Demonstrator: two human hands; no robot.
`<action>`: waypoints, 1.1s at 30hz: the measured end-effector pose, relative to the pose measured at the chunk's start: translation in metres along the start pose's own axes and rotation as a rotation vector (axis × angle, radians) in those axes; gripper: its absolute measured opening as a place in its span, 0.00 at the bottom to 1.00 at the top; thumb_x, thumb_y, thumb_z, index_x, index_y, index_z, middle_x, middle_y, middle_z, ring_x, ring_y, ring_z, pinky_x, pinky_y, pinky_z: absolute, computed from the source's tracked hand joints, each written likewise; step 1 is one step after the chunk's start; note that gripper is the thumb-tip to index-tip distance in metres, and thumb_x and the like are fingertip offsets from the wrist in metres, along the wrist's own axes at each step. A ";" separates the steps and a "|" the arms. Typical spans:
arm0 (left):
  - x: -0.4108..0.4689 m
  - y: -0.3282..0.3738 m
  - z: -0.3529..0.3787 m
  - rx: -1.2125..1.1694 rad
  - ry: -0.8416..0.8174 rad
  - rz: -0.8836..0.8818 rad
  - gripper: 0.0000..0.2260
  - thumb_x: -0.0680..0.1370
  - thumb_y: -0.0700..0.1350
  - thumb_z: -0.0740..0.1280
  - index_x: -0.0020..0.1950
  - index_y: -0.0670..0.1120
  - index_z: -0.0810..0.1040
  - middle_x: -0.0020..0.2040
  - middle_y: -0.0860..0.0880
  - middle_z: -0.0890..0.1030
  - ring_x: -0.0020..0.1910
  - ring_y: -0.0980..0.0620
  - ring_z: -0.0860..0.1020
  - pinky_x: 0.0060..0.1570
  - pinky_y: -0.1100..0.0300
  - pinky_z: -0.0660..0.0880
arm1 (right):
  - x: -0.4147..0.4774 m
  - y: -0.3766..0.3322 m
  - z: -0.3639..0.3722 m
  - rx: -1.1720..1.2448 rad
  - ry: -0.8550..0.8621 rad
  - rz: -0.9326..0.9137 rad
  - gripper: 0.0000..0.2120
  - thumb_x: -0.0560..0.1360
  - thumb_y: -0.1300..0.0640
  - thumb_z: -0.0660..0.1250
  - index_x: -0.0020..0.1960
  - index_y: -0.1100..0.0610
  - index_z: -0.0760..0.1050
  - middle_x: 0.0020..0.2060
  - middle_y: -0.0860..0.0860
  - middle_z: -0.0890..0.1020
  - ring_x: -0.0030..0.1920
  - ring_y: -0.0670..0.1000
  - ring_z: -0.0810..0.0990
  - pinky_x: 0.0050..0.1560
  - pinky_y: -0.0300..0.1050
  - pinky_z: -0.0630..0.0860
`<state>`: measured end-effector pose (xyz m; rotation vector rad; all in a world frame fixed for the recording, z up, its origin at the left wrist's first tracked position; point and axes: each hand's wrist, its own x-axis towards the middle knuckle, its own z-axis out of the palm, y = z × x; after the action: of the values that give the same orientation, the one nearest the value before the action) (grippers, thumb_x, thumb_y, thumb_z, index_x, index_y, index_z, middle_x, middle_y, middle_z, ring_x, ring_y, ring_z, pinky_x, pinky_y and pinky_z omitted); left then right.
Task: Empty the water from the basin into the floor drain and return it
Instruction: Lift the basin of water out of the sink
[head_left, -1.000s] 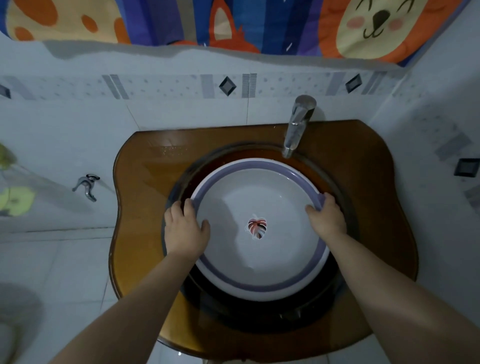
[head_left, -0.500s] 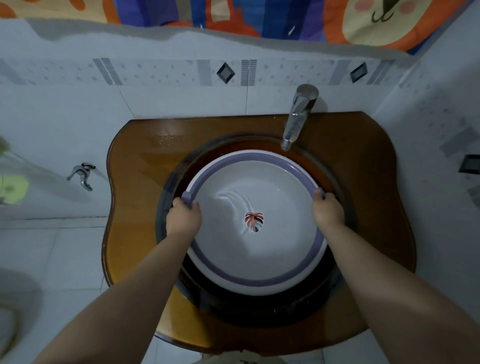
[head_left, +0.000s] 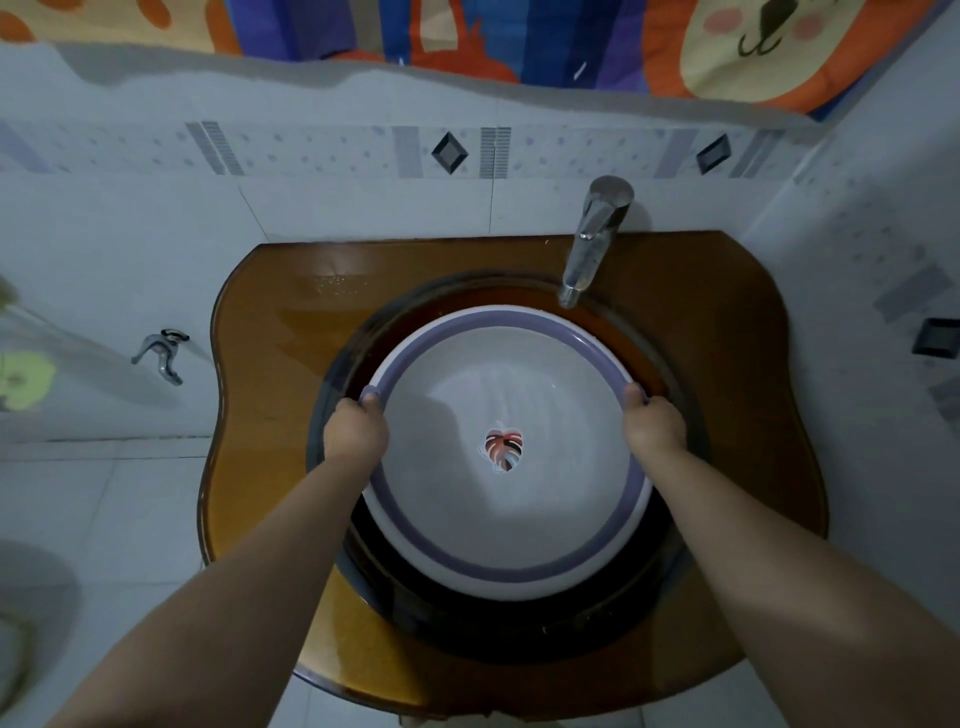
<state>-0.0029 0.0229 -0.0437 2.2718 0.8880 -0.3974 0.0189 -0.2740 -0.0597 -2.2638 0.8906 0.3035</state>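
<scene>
The round white plastic basin with a purple rim sits at the centre of the frame, inside the dark round bowl of a sink. Clear water lies in it, rippled near the middle, and a red and dark leaf-shaped print shows on its bottom. The left hand is closed over the basin's rim at centre left, fingers curled under the purple edge and the thumb inside. The right hand is closed over the rim at centre right in the same way, so the basin is held on two opposite sides. Whether the basin rests on the sink bowl or is lifted clear of it cannot be told.

Around the bowl spreads a glossy amber-brown counter with a curved outline. A chrome tap with a slanted spout rises from the counter at upper right of centre, its mouth just above the far rim of the basin. Behind it stands a white tiled wall with a grey patterned band. A bright cloth printed with cartoon animals in orange, blue and yellow hangs along the top of the frame. At the left, on the wall, is a small chrome wall valve.
</scene>
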 end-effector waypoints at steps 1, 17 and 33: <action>0.000 0.000 -0.001 -0.006 -0.001 0.003 0.23 0.81 0.53 0.47 0.55 0.36 0.72 0.35 0.41 0.75 0.26 0.50 0.65 0.23 0.59 0.60 | -0.001 0.000 -0.001 0.002 -0.006 0.002 0.28 0.78 0.41 0.47 0.58 0.63 0.72 0.53 0.63 0.78 0.51 0.62 0.77 0.45 0.50 0.72; -0.023 0.009 -0.037 -0.229 0.039 0.086 0.21 0.79 0.55 0.54 0.28 0.47 0.61 0.25 0.47 0.60 0.24 0.49 0.58 0.26 0.60 0.57 | -0.025 -0.010 -0.049 0.118 0.015 -0.088 0.22 0.78 0.44 0.51 0.45 0.61 0.71 0.40 0.58 0.75 0.42 0.57 0.74 0.42 0.49 0.70; -0.053 -0.009 -0.054 -0.277 0.096 0.012 0.22 0.78 0.58 0.55 0.34 0.43 0.70 0.30 0.45 0.70 0.29 0.49 0.70 0.26 0.60 0.64 | -0.063 -0.005 -0.057 0.166 -0.019 -0.075 0.21 0.78 0.43 0.52 0.42 0.61 0.70 0.31 0.54 0.72 0.32 0.53 0.72 0.30 0.45 0.67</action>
<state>-0.0456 0.0387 0.0180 2.0531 0.9165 -0.1498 -0.0261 -0.2767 0.0131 -2.1312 0.7890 0.2091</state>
